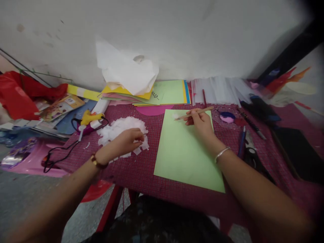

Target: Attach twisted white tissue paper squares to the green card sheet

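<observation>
Fingers of a right hand (201, 123) grip a slim wooden stick (206, 110), its tip pointing left over a small white tuft (175, 115) near the top of a pale green sheet (187, 152). Whether the tip is touching the tuft is hard to make out, as is whether the stick is a brush or a pencil.

The left hand (131, 139) hovers or rests at the right side of a heap of white paper scraps (121, 125), fingers curled; whether they pinch a scrap cannot be told. Hand and forearm hide part of the heap, while the right forearm covers an edge of the green sheet, which lies flat on the dark red checked tabletop (141, 172).

To the left of the heap sits a yellow glue gun (91, 118) with a looping black cord (63, 152). Farther left, a printed packet (62, 107) lies by a red bag (17, 96) cut off by the frame; lettering on the packet is too blurred to read.

Behind, crumpled white paper (128, 69) partly covers stacked coloured paper (172, 92), one sheet bearing a black leafy sprig. Clear plastic strips (217, 89) lie to its right. Black-handled scissors (251, 153) show beside the right forearm, near a blue pen (242, 140); a dark flat object (298, 152) beyond runs out of frame.
</observation>
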The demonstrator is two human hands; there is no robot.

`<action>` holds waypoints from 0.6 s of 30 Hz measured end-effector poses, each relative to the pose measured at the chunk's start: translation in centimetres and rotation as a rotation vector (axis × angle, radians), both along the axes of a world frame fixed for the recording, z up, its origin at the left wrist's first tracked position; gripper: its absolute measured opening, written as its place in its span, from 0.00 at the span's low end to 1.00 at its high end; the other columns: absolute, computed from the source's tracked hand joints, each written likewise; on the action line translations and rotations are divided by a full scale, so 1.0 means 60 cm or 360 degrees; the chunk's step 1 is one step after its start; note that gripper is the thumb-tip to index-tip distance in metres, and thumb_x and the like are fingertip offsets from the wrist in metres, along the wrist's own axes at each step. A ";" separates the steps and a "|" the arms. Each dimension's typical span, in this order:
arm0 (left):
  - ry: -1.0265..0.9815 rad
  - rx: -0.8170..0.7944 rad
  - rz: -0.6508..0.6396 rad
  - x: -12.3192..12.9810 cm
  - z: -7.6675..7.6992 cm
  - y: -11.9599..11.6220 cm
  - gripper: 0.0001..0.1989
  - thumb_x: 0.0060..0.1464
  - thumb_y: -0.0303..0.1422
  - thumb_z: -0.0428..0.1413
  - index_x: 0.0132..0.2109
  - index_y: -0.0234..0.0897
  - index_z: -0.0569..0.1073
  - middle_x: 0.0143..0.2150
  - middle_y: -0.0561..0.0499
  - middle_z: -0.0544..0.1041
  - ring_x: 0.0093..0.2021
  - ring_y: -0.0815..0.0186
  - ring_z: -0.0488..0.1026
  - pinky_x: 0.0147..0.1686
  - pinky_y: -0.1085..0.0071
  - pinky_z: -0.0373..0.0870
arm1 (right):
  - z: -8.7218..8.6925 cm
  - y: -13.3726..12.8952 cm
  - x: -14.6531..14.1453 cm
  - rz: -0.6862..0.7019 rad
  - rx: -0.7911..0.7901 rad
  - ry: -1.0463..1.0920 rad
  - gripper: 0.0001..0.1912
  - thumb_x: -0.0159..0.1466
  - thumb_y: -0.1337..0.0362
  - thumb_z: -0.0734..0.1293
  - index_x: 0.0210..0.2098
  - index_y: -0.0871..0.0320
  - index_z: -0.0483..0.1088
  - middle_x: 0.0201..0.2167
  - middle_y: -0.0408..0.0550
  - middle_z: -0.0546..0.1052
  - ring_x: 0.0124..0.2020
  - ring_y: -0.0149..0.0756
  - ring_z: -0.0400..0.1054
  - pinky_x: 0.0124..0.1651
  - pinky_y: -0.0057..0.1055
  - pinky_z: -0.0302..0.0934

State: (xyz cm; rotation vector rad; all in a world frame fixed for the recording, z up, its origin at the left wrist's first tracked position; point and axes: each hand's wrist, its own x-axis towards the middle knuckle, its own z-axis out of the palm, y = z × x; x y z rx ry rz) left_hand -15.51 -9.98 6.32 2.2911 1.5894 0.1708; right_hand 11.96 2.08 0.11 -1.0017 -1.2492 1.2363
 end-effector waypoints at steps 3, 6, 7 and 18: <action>0.0200 0.0162 -0.0161 0.004 -0.016 -0.038 0.11 0.52 0.22 0.49 0.40 0.37 0.73 0.40 0.46 0.75 0.43 0.62 0.70 0.44 0.64 0.67 | -0.001 0.000 -0.001 0.0024 -0.0002 0.0003 0.17 0.62 0.49 0.65 0.31 0.58 0.69 0.22 0.45 0.75 0.19 0.29 0.67 0.24 0.27 0.64; 0.0332 0.0246 -0.0298 0.006 -0.028 -0.049 0.13 0.56 0.23 0.48 0.45 0.38 0.72 0.43 0.47 0.76 0.49 0.60 0.69 0.50 0.59 0.64 | -0.001 -0.002 -0.002 0.0030 0.0003 -0.0002 0.16 0.63 0.50 0.64 0.32 0.58 0.68 0.22 0.44 0.74 0.19 0.27 0.67 0.24 0.26 0.64; 0.0342 0.0262 -0.0323 0.007 -0.031 -0.048 0.12 0.57 0.24 0.48 0.45 0.38 0.71 0.43 0.47 0.76 0.49 0.60 0.69 0.52 0.58 0.63 | -0.002 -0.003 -0.003 0.0029 0.0007 -0.0005 0.16 0.63 0.51 0.64 0.32 0.59 0.68 0.22 0.44 0.74 0.19 0.27 0.67 0.24 0.26 0.63; -0.0236 0.0404 -0.0058 0.005 -0.020 0.004 0.08 0.57 0.33 0.53 0.35 0.40 0.77 0.38 0.47 0.79 0.42 0.61 0.73 0.47 0.61 0.66 | -0.008 0.011 0.008 -0.0039 0.0059 -0.0004 0.18 0.62 0.48 0.63 0.33 0.58 0.68 0.22 0.43 0.73 0.19 0.27 0.66 0.25 0.26 0.63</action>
